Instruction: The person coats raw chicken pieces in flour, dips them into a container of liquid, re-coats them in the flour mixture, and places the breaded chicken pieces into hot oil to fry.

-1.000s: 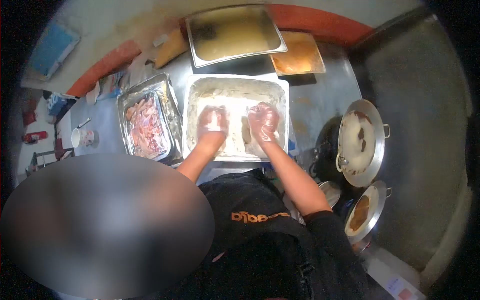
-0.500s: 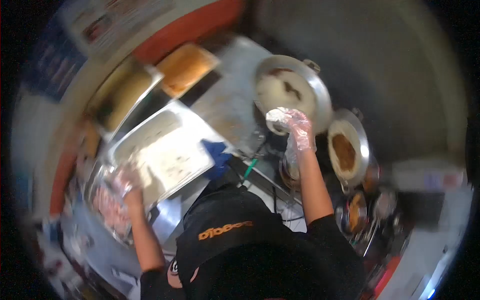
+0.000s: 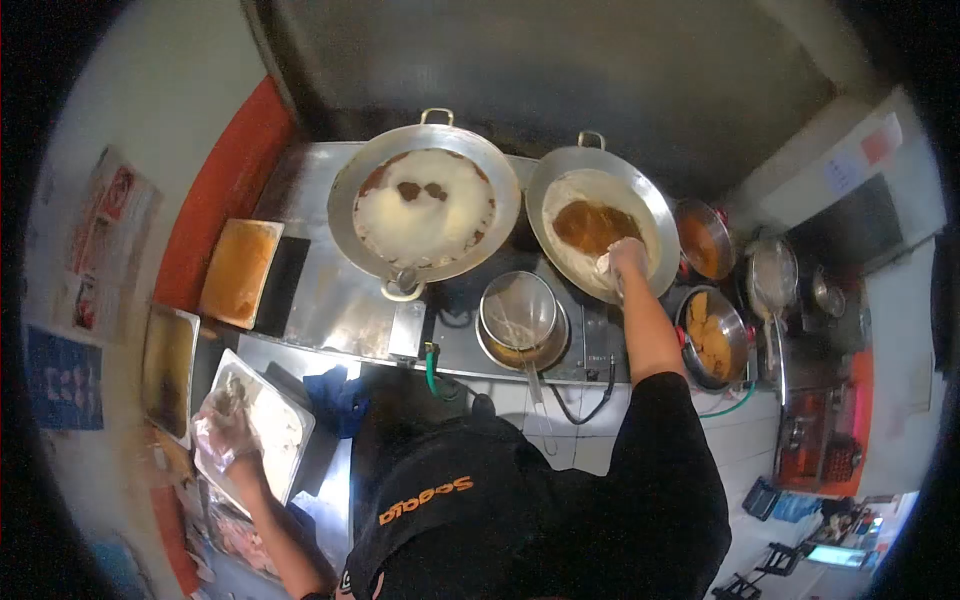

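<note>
My right hand (image 3: 625,262), in a clear glove, is over the front right part of a large wok (image 3: 655,215) holding foamy brown liquid. Its fingers are closed round a white-coated piece (image 3: 603,263). Back at the left, my left hand (image 3: 222,430), also gloved, is over the tray of white flour (image 3: 280,440); its fingers are partly hidden, and whether they hold anything does not show. A tray of raw meat (image 3: 240,540) lies just in front of the flour tray.
A second wok (image 3: 345,205) with pale foam stands left of the first. A strainer (image 3: 518,310) rests on a pot between them and me. At the right are a bowl of golden pieces (image 3: 712,340) and another strainer (image 3: 773,275). An orange tray (image 3: 240,272) lies at the left.
The view has turned right toward the woks. My right hand has gone from the flour tray, past the foamy wok, to the brown-liquid wok, with the white-coated piece. My left hand stays near the trays.
</note>
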`<state>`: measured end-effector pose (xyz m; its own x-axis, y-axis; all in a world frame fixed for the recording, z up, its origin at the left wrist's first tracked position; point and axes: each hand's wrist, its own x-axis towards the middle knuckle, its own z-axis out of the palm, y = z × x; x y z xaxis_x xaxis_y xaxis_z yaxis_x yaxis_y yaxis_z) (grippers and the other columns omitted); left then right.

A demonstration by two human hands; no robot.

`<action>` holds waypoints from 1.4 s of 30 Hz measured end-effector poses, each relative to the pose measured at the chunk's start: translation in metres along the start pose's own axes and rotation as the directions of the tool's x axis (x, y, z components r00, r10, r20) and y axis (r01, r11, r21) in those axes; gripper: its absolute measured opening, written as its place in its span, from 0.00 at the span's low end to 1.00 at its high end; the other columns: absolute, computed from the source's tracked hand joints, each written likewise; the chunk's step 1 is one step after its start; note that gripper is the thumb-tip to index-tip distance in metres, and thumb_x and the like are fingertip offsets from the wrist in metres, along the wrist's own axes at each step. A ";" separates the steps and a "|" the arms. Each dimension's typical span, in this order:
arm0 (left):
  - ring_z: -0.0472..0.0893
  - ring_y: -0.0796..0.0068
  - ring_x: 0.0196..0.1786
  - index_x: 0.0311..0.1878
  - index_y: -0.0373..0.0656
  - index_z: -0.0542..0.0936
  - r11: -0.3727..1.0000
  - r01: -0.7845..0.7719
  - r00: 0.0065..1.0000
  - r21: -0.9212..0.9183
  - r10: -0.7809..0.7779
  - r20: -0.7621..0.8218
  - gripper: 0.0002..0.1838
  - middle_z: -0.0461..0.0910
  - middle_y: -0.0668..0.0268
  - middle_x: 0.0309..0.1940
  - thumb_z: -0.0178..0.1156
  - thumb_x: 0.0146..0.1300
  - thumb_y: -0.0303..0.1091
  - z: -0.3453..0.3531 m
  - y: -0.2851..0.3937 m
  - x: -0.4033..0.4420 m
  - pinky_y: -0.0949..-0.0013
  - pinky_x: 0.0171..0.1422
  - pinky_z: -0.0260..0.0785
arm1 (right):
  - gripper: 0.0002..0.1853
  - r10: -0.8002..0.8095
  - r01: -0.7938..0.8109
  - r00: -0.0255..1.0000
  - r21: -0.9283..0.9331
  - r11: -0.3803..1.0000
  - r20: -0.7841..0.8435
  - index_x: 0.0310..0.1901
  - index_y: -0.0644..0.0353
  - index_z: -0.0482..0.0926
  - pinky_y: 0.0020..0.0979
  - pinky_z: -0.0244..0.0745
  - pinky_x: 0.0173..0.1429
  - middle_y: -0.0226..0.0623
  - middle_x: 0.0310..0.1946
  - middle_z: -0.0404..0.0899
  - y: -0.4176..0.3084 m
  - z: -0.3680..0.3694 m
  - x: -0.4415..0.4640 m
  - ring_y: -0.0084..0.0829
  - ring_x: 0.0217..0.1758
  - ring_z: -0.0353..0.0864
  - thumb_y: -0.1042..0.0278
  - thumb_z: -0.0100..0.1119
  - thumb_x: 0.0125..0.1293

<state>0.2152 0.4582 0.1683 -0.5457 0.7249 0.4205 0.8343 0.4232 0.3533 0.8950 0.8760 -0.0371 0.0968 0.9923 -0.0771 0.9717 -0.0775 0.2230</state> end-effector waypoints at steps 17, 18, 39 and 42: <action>0.80 0.48 0.37 0.33 0.40 0.82 0.476 -0.628 0.432 -0.616 0.871 0.232 0.10 0.80 0.50 0.32 0.58 0.56 0.37 0.278 0.473 0.014 0.54 0.43 0.73 | 0.13 0.574 -0.498 0.807 0.361 0.788 -0.138 0.43 0.60 0.80 0.34 0.75 0.38 0.34 0.37 0.81 0.111 -0.003 -0.442 0.32 0.37 0.79 0.62 0.52 0.66; 0.80 0.49 0.39 0.34 0.41 0.82 0.471 -0.685 0.388 -0.556 0.882 0.268 0.10 0.80 0.50 0.34 0.57 0.56 0.36 0.295 0.492 0.012 0.56 0.45 0.73 | 0.13 0.555 -0.437 0.804 0.421 0.795 -0.214 0.41 0.63 0.79 0.34 0.75 0.37 0.34 0.36 0.80 0.109 0.027 -0.479 0.32 0.36 0.79 0.62 0.50 0.66; 0.75 0.55 0.55 0.57 0.45 0.75 0.497 -0.686 0.644 -0.531 0.755 -0.124 0.21 0.77 0.55 0.52 0.54 0.58 0.33 0.220 0.348 0.058 0.57 0.60 0.67 | 0.15 0.429 0.126 0.901 0.985 -0.121 -0.062 0.49 0.71 0.78 0.27 0.73 0.55 0.43 0.45 0.82 -0.002 -0.116 -0.376 0.32 0.51 0.80 0.71 0.54 0.64; 0.70 0.54 0.61 0.59 0.47 0.75 0.695 -0.572 0.794 -0.436 0.602 -0.082 0.24 0.71 0.58 0.61 0.57 0.55 0.30 0.121 0.217 0.045 0.56 0.69 0.57 | 0.16 -0.025 0.228 0.970 0.942 -0.245 -0.241 0.51 0.72 0.76 0.28 0.73 0.56 0.44 0.51 0.79 -0.084 -0.151 -0.330 0.32 0.53 0.79 0.74 0.52 0.64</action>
<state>0.3813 0.6481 0.1631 0.0624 0.7859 0.6152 0.8580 -0.3571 0.3692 0.7485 0.5696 0.1166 0.0177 0.9879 0.1539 -0.0130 0.1541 -0.9880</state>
